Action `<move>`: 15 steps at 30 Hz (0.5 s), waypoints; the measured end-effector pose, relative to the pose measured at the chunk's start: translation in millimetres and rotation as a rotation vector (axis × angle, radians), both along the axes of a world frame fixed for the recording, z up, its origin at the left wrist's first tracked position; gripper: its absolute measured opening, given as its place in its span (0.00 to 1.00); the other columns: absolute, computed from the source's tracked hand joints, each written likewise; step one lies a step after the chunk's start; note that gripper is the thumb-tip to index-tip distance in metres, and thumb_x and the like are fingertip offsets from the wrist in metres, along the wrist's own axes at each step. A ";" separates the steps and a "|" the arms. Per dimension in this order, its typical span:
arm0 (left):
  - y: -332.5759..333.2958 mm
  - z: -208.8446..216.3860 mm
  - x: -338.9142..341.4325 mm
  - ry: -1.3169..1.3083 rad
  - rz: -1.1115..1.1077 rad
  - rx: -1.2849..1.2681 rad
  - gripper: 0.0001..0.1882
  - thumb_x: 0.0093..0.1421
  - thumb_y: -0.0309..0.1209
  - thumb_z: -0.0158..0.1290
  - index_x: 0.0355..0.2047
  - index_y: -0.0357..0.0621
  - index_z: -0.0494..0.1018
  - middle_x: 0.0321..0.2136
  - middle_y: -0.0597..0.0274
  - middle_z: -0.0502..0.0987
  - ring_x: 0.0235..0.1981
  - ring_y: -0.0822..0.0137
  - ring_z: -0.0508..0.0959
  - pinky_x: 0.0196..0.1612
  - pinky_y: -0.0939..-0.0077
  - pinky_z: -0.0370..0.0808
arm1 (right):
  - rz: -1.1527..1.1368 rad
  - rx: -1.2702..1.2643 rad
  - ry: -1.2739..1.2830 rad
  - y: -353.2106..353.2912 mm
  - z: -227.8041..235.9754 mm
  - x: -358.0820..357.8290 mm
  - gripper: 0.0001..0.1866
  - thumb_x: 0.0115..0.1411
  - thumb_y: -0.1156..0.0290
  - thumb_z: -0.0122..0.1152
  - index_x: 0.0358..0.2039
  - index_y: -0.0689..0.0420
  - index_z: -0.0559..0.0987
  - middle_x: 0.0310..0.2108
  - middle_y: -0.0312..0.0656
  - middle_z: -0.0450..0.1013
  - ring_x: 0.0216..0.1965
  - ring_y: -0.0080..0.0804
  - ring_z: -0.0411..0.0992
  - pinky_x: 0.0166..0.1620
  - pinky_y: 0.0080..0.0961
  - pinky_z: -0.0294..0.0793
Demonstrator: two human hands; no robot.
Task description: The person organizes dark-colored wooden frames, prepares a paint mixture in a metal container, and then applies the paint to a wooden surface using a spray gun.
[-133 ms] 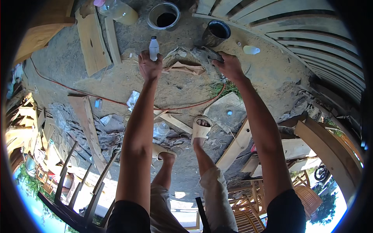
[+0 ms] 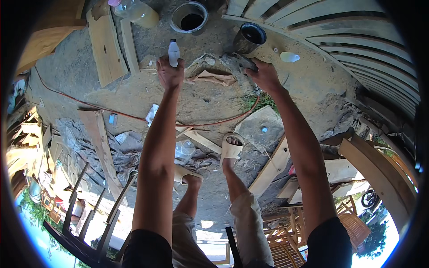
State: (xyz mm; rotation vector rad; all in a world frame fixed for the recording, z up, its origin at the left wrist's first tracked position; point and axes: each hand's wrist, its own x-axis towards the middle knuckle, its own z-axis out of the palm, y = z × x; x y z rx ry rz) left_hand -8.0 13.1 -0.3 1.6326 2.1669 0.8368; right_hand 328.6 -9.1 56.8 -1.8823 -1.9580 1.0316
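Note:
My left hand (image 2: 170, 73) is closed around a small white bottle (image 2: 173, 53) with a dark cap, which stands up out of the fist. In my right hand (image 2: 264, 73) is a dark hand tool (image 2: 245, 61); its far end points left, and its exact kind is hard to make out. Between the hands, a torn piece of brown cardboard or wood (image 2: 213, 77) lies on the dirt. A black bucket (image 2: 249, 38) stands just beyond the right hand, and a grey pot (image 2: 189, 18) with a dark inside is farther off, beyond the bottle.
A large clear bottle (image 2: 139, 16) of yellowish liquid stands at the far left, near flat boards (image 2: 105, 49). A red hose (image 2: 134, 117) crosses the ground. A slatted wooden piece (image 2: 330, 27) fills the far right. Planks (image 2: 270, 167) and rubble surround my feet.
My left hand has shifted slightly left with the white bottle, which has also risen a little in the picture. The right hand and its tool are nearly still.

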 end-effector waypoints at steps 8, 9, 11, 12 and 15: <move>19.1 -10.9 -14.6 0.048 0.042 -0.037 0.25 0.53 0.39 0.65 0.46 0.38 0.72 0.41 0.45 0.77 0.47 0.41 0.76 0.49 0.48 0.75 | -0.055 -0.032 -0.042 3.2 1.2 -8.3 0.28 0.53 0.53 0.73 0.52 0.51 0.78 0.38 0.50 0.82 0.42 0.52 0.81 0.47 0.43 0.81; 21.1 -11.0 -14.5 0.031 0.056 -0.045 0.25 0.54 0.39 0.65 0.46 0.38 0.72 0.41 0.45 0.77 0.48 0.41 0.76 0.50 0.48 0.75 | -0.059 -0.037 -0.047 3.2 2.2 -8.0 0.29 0.53 0.53 0.73 0.52 0.52 0.78 0.39 0.50 0.82 0.42 0.52 0.81 0.47 0.43 0.81; 28.6 -11.5 -18.8 0.006 0.054 -0.044 0.26 0.54 0.40 0.65 0.48 0.39 0.71 0.44 0.45 0.77 0.49 0.42 0.76 0.51 0.47 0.74 | -0.053 -0.008 -0.053 4.4 3.1 -10.6 0.30 0.53 0.52 0.73 0.52 0.54 0.78 0.40 0.50 0.82 0.43 0.51 0.81 0.47 0.43 0.81; 33.3 -9.8 -17.1 0.005 0.055 -0.052 0.29 0.53 0.41 0.66 0.51 0.40 0.70 0.45 0.44 0.76 0.50 0.41 0.75 0.52 0.48 0.74 | -0.047 0.024 -0.066 2.2 2.9 -6.1 0.30 0.53 0.52 0.73 0.52 0.55 0.77 0.41 0.50 0.82 0.44 0.51 0.81 0.47 0.43 0.81; 32.6 6.0 -8.4 -0.057 0.096 -0.100 0.37 0.52 0.43 0.68 0.57 0.39 0.67 0.50 0.40 0.73 0.52 0.40 0.74 0.54 0.49 0.73 | -0.103 0.077 -0.017 -9.8 11.8 1.6 0.32 0.54 0.52 0.74 0.53 0.58 0.76 0.45 0.53 0.80 0.46 0.48 0.81 0.49 0.41 0.81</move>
